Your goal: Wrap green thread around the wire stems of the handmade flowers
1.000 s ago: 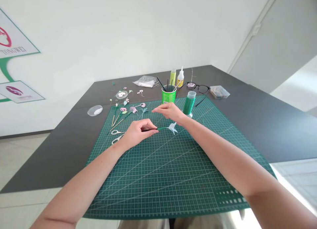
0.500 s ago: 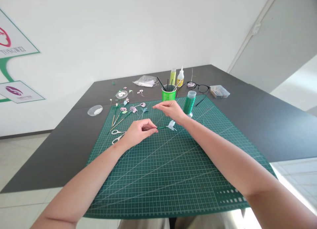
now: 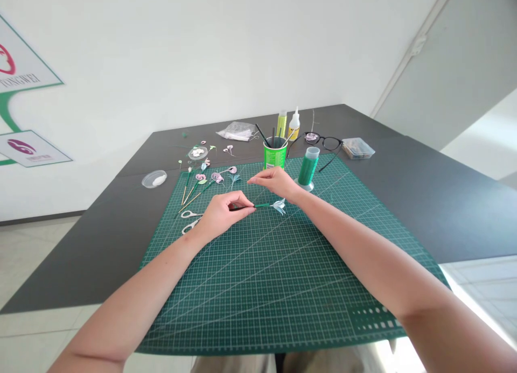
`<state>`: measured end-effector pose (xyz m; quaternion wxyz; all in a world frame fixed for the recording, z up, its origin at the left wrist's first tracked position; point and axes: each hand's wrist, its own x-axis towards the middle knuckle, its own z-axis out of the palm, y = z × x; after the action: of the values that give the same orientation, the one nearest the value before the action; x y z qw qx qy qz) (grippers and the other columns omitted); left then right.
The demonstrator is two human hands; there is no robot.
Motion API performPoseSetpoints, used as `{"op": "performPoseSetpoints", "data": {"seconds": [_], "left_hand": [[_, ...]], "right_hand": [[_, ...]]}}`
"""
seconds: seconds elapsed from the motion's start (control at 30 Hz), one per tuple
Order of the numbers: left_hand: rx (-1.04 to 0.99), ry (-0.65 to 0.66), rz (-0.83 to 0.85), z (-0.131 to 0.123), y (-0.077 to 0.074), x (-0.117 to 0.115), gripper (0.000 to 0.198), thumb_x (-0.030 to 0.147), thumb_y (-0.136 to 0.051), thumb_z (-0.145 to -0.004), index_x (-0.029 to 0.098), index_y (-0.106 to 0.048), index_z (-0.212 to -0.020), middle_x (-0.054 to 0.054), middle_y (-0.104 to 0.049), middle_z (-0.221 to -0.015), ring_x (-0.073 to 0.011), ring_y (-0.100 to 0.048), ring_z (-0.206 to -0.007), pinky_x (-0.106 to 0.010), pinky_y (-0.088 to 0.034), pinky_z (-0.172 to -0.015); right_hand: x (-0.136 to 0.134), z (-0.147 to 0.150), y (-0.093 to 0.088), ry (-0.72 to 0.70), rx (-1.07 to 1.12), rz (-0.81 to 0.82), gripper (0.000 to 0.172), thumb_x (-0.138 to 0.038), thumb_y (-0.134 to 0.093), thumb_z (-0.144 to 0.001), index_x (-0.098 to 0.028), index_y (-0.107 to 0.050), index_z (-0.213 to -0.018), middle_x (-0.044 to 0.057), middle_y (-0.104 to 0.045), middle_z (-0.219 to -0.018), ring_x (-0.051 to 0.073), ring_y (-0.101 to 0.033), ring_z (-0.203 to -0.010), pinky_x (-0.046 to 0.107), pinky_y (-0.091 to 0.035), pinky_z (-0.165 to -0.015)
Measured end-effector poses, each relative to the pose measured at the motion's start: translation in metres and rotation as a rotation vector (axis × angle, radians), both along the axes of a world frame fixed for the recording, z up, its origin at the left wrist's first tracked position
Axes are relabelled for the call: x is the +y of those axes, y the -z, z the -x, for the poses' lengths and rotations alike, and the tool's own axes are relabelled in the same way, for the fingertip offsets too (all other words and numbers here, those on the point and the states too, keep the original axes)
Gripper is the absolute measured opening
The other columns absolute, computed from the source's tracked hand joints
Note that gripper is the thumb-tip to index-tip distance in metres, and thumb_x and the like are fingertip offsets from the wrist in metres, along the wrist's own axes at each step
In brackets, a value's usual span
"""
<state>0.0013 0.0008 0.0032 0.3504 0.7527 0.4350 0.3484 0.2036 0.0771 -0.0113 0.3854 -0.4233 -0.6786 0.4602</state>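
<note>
My left hand (image 3: pixel 224 214) pinches the green stem of a small paper flower (image 3: pixel 278 205), whose pale blue bloom points right, just above the green cutting mat (image 3: pixel 274 287). My right hand (image 3: pixel 278 182) hovers just behind the bloom with its fingertips pinched together; whatever thin thing they hold is too fine to make out. A green spool of thread (image 3: pixel 308 168) stands right beside my right wrist.
Finished pink flowers on stems (image 3: pixel 202 182) lie at the mat's far left, with scissors (image 3: pixel 189 220) nearer. A green cup of tools (image 3: pixel 275 155), glue bottles (image 3: pixel 294 124), glasses (image 3: pixel 325 142), a small clear box (image 3: pixel 357 148), a plastic bag (image 3: pixel 237 132) and small dishes (image 3: pixel 154 179) sit on the dark table (image 3: pixel 444 201).
The flower has turned a little in my left fingers. My right hand shifted slightly back and forth above the bloom, staying pinched.
</note>
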Motion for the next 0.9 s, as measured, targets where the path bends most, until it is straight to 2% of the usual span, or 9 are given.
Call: {"op": "performPoseSetpoints", "data": {"seconds": [0.2, 0.4, 0.5, 0.63, 0.77, 0.83, 0.9], "left_hand": [[-0.012, -0.084, -0.024, 0.0, -0.004, 0.0, 0.013, 0.032, -0.077, -0.08, 0.02, -0.072, -0.079, -0.001, -0.074, -0.076, -0.0148, -0.065, -0.068, -0.026, -0.051, -0.064], [-0.006, -0.136, -0.001, 0.002, -0.01, 0.002, 0.021, 0.034, -0.078, -0.08, 0.021, -0.076, -0.096, -0.004, -0.078, -0.084, -0.0193, -0.07, -0.076, -0.03, -0.054, -0.071], [-0.002, -0.148, -0.01, 0.002, -0.009, 0.003, 0.018, 0.034, -0.076, -0.082, 0.022, -0.079, -0.094, -0.004, -0.079, -0.084, -0.0192, -0.07, -0.074, -0.031, -0.055, -0.071], [-0.103, -0.172, 0.024, 0.005, -0.006, 0.007, 0.024, 0.039, -0.076, -0.081, 0.021, -0.08, -0.095, -0.005, -0.079, -0.087, -0.0197, -0.071, -0.075, -0.031, -0.056, -0.07], [-0.256, -0.184, 0.208, 0.005, 0.0, 0.01, 0.033, 0.042, -0.078, -0.079, 0.018, -0.077, -0.1, -0.008, -0.079, -0.091, -0.0178, -0.069, -0.072, -0.026, -0.052, -0.058], [-0.313, -0.178, 0.286, 0.004, 0.002, 0.011, 0.036, 0.042, -0.079, -0.078, 0.016, -0.077, -0.102, -0.01, -0.078, -0.093, -0.0156, -0.067, -0.069, -0.023, -0.047, -0.053], [-0.349, -0.176, 0.333, 0.003, 0.004, 0.012, 0.037, 0.042, -0.079, -0.077, 0.015, -0.077, -0.102, -0.011, -0.078, -0.093, -0.0124, -0.061, -0.064, -0.021, -0.041, -0.048]], "right_hand": [[0.002, 0.001, 0.004, -0.002, -0.019, -0.021, 0.025, -0.037, -0.074, -0.078, -0.015, -0.084, -0.084, 0.006, -0.075, -0.076, 0.015, -0.056, -0.069, 0.029, -0.042, -0.063], [0.006, 0.003, 0.012, -0.032, -0.023, -0.021, 0.029, -0.041, -0.072, -0.076, -0.016, -0.083, -0.082, 0.006, -0.075, -0.075, 0.016, -0.057, -0.066, 0.029, -0.041, -0.06], [0.008, 0.002, 0.015, -0.05, -0.029, -0.014, 0.033, -0.046, -0.073, -0.073, -0.014, -0.082, -0.079, 0.006, -0.073, -0.071, 0.016, -0.056, -0.064, 0.029, -0.039, -0.058], [0.008, 0.002, 0.014, -0.088, -0.014, -0.053, 0.034, -0.05, -0.077, -0.067, -0.015, -0.076, -0.068, 0.007, -0.072, -0.075, 0.019, -0.059, -0.072, 0.031, -0.042, -0.066], [0.005, 0.002, 0.01, 0.066, 0.028, 0.062, 0.036, -0.052, -0.073, -0.069, -0.017, -0.068, -0.068, 0.0, -0.058, -0.063, 0.014, -0.047, -0.062, 0.027, -0.036, -0.058], [0.005, 0.002, 0.008, 0.149, 0.148, 0.109, 0.033, -0.051, -0.069, -0.072, -0.018, -0.064, -0.073, 0.0, -0.058, -0.069, 0.014, -0.049, -0.067, 0.026, -0.038, -0.06], [0.006, 0.0, 0.005, 0.179, 0.304, 0.122, 0.03, -0.048, -0.068, -0.075, -0.019, -0.06, -0.078, 0.001, -0.063, -0.081, 0.014, -0.055, -0.078, 0.026, -0.044, -0.07]]}}
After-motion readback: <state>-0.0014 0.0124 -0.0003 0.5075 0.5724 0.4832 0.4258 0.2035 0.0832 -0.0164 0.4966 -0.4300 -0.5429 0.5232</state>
